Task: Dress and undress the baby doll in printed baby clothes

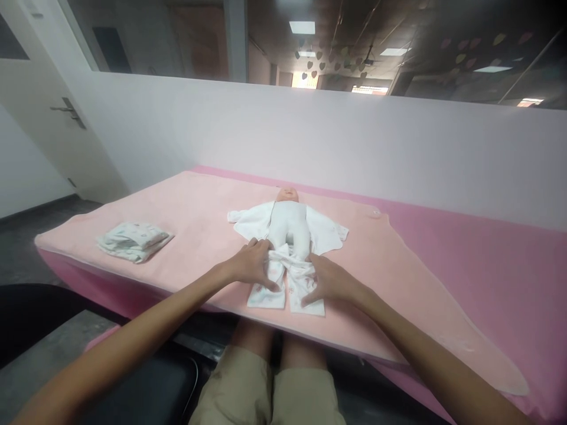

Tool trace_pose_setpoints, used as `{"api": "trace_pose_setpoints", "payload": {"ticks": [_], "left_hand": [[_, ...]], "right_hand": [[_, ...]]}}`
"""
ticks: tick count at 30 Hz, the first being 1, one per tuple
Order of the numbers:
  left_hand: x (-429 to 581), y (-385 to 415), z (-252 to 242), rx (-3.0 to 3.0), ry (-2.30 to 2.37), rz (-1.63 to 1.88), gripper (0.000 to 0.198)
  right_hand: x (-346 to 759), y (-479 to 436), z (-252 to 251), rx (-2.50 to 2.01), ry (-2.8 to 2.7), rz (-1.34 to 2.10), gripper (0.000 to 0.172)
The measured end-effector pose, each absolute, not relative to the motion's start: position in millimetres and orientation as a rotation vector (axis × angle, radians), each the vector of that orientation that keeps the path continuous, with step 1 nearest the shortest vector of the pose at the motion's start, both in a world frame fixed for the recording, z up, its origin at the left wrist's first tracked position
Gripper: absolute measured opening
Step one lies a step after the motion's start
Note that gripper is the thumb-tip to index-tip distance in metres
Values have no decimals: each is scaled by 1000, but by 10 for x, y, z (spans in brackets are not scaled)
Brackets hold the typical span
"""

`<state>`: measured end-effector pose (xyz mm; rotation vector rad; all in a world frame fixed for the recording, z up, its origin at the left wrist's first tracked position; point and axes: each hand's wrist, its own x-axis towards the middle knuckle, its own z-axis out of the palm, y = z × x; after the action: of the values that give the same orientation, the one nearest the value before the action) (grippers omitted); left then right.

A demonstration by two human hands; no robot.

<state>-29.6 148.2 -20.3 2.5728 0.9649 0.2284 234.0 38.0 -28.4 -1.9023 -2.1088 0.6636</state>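
A baby doll [290, 217] in white lies on its back, head toward the wall, with a white baby top [325, 229] spread open beneath it. Small white printed baby pants [305, 290] lie at its feet, the waist bunched around the lower legs. My left hand [253, 264] is curled around the left side of the pants, thumb toward me. On the opposite side, my right hand [331, 280] has hold of the pants in the same way. Some fingertips of both hands are hidden by the cloth.
A folded stack of printed baby cloth [135, 241] lies on the left of the peach blanket [199, 206]. Under the blanket is a pink table cover [443, 254]. A white wall [310, 136] with a window runs behind; a black chair [146, 383] stands at lower left.
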Motion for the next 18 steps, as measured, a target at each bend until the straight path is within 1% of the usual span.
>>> {"api": "trace_pose_setpoints", "payload": {"ticks": [2,4,5,8,11,13,16,18], "left_hand": [[-264,1427,-184,2653,933,204,69],[-252,1364,-194,2706,897,217,64],[-257,1330,-207,2725,877,243,62],[-308,1224,-256,2785,808,345,56],[-380,1122,-300,2832,767,378,59],[-423,1057,-336,2850,764,389,59],[-479,960,-415,2865,758,470,46],[-510,895,-482,2865,737,565,39]], "right_hand": [[2341,364,-338,-1850,-2153,605,70],[2346,333,-390,-1765,-2189,523,54],[2350,312,-418,-1717,-2197,488,49],[2359,224,-519,-1583,-2184,423,42],[2349,105,-642,-1489,-2169,318,29],[2323,19,-729,-1437,-2149,179,17],[2252,-98,-849,-1381,-2086,-87,3],[2185,-165,-908,-1366,-2032,-241,9]]}}
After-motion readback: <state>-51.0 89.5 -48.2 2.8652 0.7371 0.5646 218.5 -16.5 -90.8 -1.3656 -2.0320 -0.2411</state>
